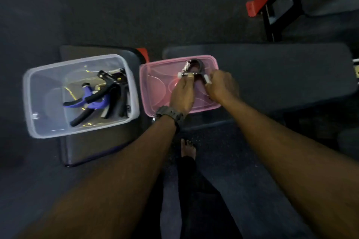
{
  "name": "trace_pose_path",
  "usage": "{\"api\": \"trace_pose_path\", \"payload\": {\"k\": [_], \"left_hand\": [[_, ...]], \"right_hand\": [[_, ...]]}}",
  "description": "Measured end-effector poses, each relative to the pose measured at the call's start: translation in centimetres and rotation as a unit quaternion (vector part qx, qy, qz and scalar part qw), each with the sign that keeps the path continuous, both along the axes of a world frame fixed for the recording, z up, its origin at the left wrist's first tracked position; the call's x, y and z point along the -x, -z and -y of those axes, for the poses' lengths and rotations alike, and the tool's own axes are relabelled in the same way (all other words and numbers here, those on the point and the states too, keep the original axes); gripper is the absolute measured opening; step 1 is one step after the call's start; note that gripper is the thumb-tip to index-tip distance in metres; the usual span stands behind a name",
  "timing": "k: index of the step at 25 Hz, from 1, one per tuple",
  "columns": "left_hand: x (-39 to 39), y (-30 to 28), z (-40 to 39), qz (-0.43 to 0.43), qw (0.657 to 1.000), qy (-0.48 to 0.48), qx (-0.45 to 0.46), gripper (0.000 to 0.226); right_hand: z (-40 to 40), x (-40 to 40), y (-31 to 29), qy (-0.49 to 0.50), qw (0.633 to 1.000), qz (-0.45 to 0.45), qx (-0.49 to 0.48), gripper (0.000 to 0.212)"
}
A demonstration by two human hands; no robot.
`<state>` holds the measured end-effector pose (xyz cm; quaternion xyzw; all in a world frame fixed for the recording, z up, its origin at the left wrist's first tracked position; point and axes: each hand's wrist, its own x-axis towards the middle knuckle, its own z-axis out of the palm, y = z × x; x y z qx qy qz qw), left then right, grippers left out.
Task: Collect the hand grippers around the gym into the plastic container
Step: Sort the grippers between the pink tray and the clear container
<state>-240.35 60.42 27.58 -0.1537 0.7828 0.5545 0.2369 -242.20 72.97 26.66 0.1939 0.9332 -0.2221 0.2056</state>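
Note:
A clear plastic container [35, 101] sits on a dark pad at the left. Several hand grippers [103, 95], black and blue, lie inside it. Right of it lies a pink lid [155, 87] on a black bench. Above the lid I hold a dark hand gripper [195, 68] with a metal spring on top. My left hand [182, 93], with a watch at the wrist, pinches its left handle. My right hand [221, 87] grips its right handle. The handles' lower ends are hidden by my fingers.
A long black bench pad [281, 75] runs to the right under the lid. A red and black bench frame [272, 6] stands at the back right. The floor is dark rubber. My bare foot [187, 148] stands below the bench.

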Motion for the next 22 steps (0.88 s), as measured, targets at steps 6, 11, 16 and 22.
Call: {"api": "trace_pose_path", "payload": {"k": [6,11,16,22], "left_hand": [[1.1,-6.9,13.0,-0.224,0.961,-0.144,0.079,0.028],[1.2,-5.1,26.2,-0.04,0.964,-0.02,0.261,0.032],[1.8,-3.7,26.7,-0.067,0.94,0.182,0.279,0.039],[2.0,-4.1,26.0,-0.108,0.902,0.265,0.322,0.027]], "right_hand": [[11.9,3.4,-9.1,-0.058,0.964,-0.15,0.212,0.022],[25.8,2.0,-8.9,-0.155,0.97,-0.052,0.182,0.028],[28.8,-1.3,-5.8,-0.134,0.99,0.02,0.035,0.039],[28.0,-1.3,-6.3,-0.101,0.995,-0.009,0.023,0.029]]}}
